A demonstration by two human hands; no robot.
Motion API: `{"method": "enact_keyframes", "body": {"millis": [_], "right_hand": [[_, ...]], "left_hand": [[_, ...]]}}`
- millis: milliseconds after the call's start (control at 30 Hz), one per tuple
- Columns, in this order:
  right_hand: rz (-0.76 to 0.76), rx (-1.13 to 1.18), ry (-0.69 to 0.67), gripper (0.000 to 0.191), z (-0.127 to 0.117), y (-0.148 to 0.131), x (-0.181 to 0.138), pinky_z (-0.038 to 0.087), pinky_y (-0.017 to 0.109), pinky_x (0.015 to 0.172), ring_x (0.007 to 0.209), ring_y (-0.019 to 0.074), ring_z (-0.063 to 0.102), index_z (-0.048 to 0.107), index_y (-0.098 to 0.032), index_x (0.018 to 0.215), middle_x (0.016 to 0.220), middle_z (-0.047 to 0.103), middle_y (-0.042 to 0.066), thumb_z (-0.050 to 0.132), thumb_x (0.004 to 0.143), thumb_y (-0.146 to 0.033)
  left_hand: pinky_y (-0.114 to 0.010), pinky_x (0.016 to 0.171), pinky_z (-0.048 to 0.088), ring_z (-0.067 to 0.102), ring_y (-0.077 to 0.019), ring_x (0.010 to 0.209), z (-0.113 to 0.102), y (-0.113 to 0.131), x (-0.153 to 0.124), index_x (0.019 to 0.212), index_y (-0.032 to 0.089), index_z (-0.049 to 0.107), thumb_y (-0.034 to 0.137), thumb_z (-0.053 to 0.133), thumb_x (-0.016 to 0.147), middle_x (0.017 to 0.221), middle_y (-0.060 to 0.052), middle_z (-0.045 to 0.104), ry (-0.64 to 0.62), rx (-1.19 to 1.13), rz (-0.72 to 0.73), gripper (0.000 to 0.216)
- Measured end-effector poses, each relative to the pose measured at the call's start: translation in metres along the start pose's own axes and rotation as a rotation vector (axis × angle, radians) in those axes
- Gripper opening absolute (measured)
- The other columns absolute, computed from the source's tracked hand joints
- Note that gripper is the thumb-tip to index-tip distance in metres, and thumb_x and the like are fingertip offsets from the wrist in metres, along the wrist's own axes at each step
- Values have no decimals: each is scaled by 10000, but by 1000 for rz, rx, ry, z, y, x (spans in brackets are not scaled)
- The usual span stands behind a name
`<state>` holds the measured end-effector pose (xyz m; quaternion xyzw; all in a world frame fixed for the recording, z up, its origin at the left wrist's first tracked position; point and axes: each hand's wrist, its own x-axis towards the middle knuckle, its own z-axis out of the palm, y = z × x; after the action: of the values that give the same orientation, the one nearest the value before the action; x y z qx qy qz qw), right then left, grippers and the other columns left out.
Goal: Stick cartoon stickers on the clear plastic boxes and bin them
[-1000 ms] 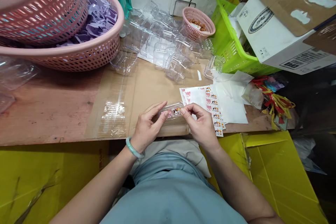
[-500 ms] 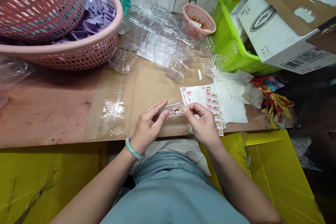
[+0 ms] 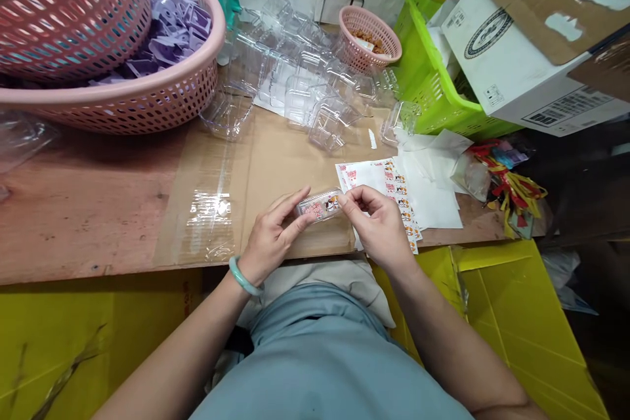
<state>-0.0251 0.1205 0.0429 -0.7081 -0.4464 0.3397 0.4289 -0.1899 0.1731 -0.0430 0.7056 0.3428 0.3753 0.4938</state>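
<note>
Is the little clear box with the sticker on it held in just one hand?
No, the left hand and the right hand both pinch the small clear box, one at each end.

Wooden table [image 3: 98, 203]: centre is covered by a cardboard sheet [image 3: 275, 157], fixed w/ clear tape [image 3: 211, 210]. A large pink basket [image 3: 123, 102] is set at rear L. Clear plastic boxes [image 3: 305, 88] are piled loose at rear centre; a small pink basket [image 3: 357, 56] and a green basket [image 3: 436, 102] are set to the R. Sticker sheets [image 3: 396, 187] and white paper [image 3: 436, 193] are laid overlapping near front R edge.
</note>
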Motion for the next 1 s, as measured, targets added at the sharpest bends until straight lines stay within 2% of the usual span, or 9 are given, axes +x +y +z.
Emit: {"method": "enact_keyframes", "body": {"millis": [133,333,567,1000], "right_hand": [[10,64,-7,286,1,5,5,384,239,594,620,116,450,553,-194,698,642,501,-26,632,823,-438],[6,14,-42,271,0,6,6,363,236,577,606,105,436,556,-189,694,660,515,-30,681,801,-405],[-78,-105,-50,240,9,-11,1,364,235,565,588,103,442,535,-197,679,645,512,-30,616,846,-349],[-32,67,-91,226,29,-24,-2,397,232,577,618,107,461,540,-193,678,672,526,-17,639,816,-343]], "left_hand": [[-379,1046,454,596,-236,1185,-5,-3,2,1307,216,576,417,741,762,1283,-100,639,-38,46,53,603],[-364,1043,471,619,-223,1163,-5,5,5,1263,175,606,414,708,791,1266,-104,655,-26,33,-33,539],[-385,1038,485,621,-242,1166,-3,9,6,1257,185,615,424,698,793,1267,-96,658,-19,57,-58,529],[-407,1048,479,615,-258,1177,-5,10,8,1240,175,628,382,658,827,1289,-108,644,-51,33,-80,464]]}}
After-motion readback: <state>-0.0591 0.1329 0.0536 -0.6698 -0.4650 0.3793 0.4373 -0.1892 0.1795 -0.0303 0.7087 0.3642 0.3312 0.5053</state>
